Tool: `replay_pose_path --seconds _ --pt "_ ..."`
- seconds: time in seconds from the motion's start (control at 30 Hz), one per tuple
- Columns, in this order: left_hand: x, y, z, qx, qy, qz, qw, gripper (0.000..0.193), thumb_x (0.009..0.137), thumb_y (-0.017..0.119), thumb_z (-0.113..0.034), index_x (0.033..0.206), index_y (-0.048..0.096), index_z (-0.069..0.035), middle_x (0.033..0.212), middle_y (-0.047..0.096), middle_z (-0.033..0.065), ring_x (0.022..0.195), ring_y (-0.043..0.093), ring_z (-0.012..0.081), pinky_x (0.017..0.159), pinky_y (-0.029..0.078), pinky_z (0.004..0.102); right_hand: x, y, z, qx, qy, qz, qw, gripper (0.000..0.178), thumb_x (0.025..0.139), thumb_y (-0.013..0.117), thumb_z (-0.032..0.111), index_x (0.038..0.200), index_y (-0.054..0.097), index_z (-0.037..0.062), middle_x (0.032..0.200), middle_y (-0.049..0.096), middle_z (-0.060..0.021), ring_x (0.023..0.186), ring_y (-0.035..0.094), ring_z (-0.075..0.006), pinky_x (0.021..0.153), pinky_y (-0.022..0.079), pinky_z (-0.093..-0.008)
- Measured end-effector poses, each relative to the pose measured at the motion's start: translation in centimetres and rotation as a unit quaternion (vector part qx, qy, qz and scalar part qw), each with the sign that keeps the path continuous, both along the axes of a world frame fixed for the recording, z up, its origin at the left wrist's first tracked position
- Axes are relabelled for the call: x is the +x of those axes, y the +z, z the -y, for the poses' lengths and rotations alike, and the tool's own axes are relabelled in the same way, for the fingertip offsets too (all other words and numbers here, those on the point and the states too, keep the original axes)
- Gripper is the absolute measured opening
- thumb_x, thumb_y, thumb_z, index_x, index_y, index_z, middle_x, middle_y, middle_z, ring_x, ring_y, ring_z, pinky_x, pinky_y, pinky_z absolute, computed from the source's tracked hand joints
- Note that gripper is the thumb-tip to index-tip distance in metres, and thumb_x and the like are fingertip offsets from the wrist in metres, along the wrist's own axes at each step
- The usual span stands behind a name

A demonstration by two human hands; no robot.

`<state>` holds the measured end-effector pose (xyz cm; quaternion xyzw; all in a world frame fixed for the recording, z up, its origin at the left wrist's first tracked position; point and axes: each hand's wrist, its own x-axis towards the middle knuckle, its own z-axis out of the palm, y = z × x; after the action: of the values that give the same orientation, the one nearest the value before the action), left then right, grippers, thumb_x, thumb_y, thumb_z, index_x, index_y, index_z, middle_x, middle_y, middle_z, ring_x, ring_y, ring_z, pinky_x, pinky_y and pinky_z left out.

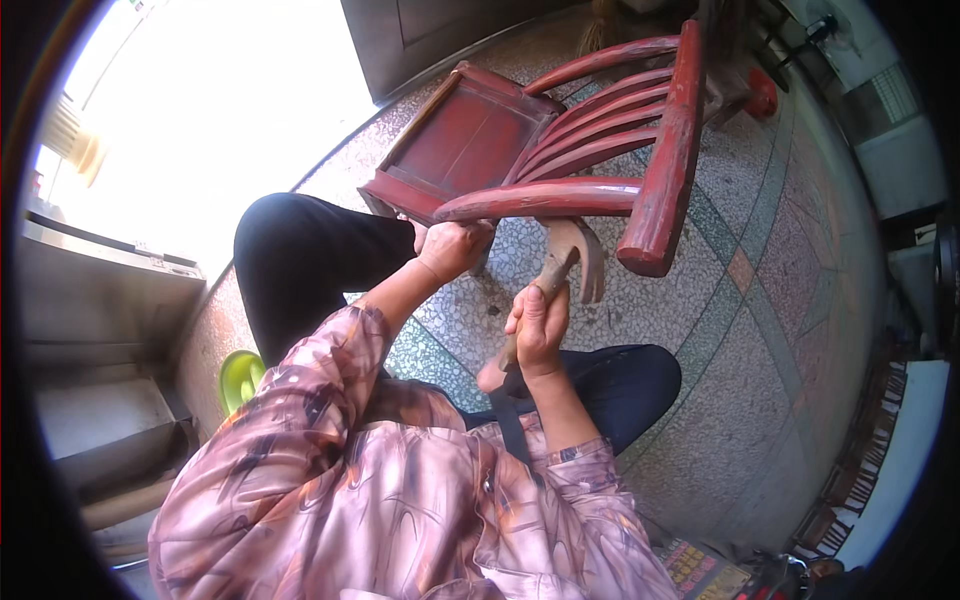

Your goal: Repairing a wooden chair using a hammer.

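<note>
A worn red wooden chair [560, 150] lies tipped on its side on the speckled terrazzo floor [760, 330] in front of me. My left hand [455, 248] grips the chair's lower red rail near the seat corner. My right hand [538, 325] is closed around the wooden handle of a claw hammer [572, 258]. The hammer's head is raised just under that rail, right beside my left hand. My knees in dark trousers frame both hands.
A green plastic object [240, 378] sits on the floor by my left leg. A low grey concrete step [100, 330] runs along the left. A dark door [430, 30] stands behind the chair. A red round object [762, 95] lies beyond the chair's back.
</note>
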<state>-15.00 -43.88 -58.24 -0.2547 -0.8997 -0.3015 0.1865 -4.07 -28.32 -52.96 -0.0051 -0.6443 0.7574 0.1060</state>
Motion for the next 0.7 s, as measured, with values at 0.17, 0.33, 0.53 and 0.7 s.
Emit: replay_pose_path --seconds 0.17,0.33,0.53,0.7 --pt "-0.2 -0.1 -0.3 -0.012 -0.017 -0.001 1.0 0.011 0.081 0.056 -0.02 0.075 0.058 -0.011 0.07 0.059 0.0083 0.065 0.061 0.0288 0.055 0.047 0.0402 -2.0 -0.7 0.0 0.186 0.087 0.217 0.954 0.024 0.094 0.049 0.028 0.091 0.044 0.005 0.057 0.045 -0.0005 0.038 0.041 -0.0071 0.035 0.037 -0.0216" --pt "0.0 -0.2 0.1 -0.032 -0.001 -0.009 0.999 0.01 0.08 0.058 -0.021 0.079 0.06 -0.011 0.073 0.06 0.0083 0.066 0.061 0.0285 0.056 0.048 0.0403 -0.5 0.9 0.0 0.045 0.039 0.153 0.986 0.024 0.096 0.046 0.028 0.092 0.042 0.0051 0.06 0.044 -0.0005 0.039 0.041 -0.0067 0.036 0.037 -0.0205" --pt "-0.2 -0.4 -0.1 0.013 -0.016 -0.021 1.0 0.01 0.08 0.058 -0.02 0.078 0.06 -0.01 0.076 0.062 0.0094 0.068 0.062 0.0284 0.058 0.048 0.0414 -0.4 -0.7 -0.2 -0.041 0.027 0.1 0.994 0.022 0.096 0.045 0.028 0.09 0.04 0.0066 0.061 0.042 -0.0002 0.038 0.039 -0.0069 0.036 0.037 -0.0201" --pt "-0.2 -0.1 -0.4 -0.015 -0.005 -0.046 0.999 0.009 0.08 0.058 -0.018 0.076 0.06 -0.01 0.076 0.061 0.0105 0.067 0.061 0.0283 0.055 0.047 0.0409 -1.4 -1.2 0.5 0.083 0.081 0.223 0.968 0.024 0.095 0.047 0.028 0.089 0.042 0.0051 0.057 0.043 -0.0003 0.037 0.041 -0.0088 0.035 0.037 -0.0222"
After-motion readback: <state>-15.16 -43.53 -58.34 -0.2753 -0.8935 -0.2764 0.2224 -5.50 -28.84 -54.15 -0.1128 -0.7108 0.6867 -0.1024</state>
